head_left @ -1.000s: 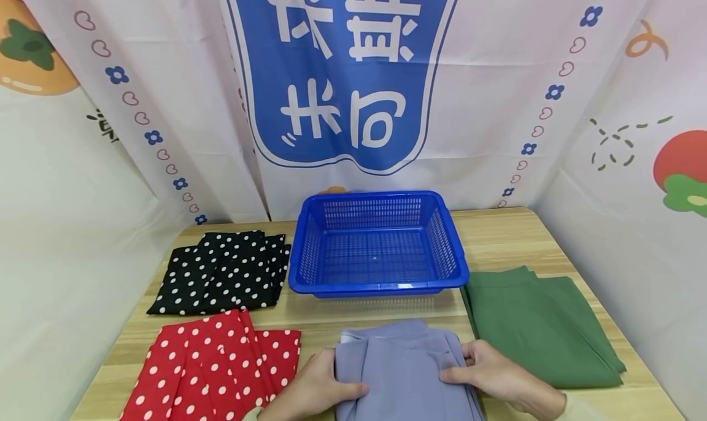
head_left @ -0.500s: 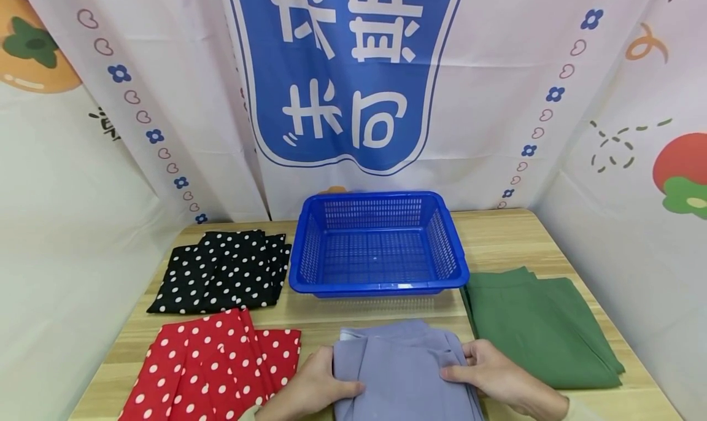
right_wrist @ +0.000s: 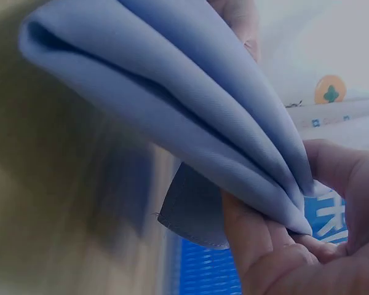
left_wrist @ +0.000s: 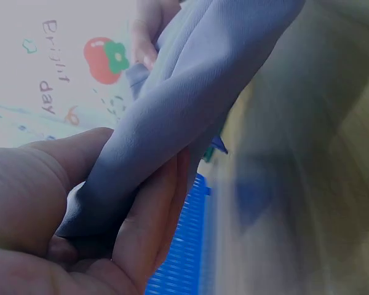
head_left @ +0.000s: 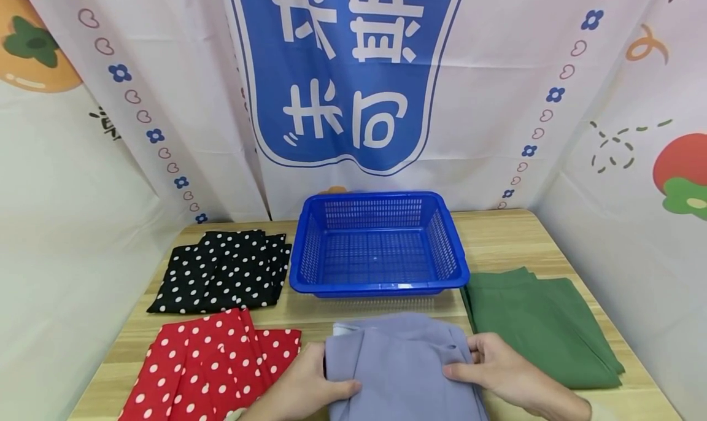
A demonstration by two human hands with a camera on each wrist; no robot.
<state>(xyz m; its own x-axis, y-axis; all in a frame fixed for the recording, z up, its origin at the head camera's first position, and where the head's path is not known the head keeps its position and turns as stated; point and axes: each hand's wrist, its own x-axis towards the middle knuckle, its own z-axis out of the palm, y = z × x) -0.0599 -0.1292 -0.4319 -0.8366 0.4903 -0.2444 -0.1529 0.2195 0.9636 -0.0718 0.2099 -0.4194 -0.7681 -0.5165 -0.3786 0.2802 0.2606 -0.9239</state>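
A folded grey-blue cloth [head_left: 405, 372] is at the front middle of the table, held by both hands. My left hand [head_left: 309, 378] grips its left edge, thumb on top and fingers underneath. At the right edge, my right hand [head_left: 494, 369] pinches the layers between thumb and fingers. In the left wrist view the cloth [left_wrist: 172, 104] sags in thick folds over the fingers [left_wrist: 150, 215], above the blurred tabletop. The right wrist view shows several stacked layers of the cloth [right_wrist: 172, 92], with a stitched corner hanging below them.
A blue plastic basket [head_left: 378, 286] stands behind the cloth. To the left lie a folded black polka-dot cloth [head_left: 221, 274] and a red polka-dot cloth [head_left: 204, 366]. A folded green cloth [head_left: 544, 332] lies on the right. Printed fabric walls [head_left: 480, 89] enclose the wooden table [head_left: 497, 237].
Both hands have raised the grey-blue cloth slightly toward the camera, and its outline looks a bit wider. The left hand has shifted a little left, the right hand slightly right. Everything else stays put.
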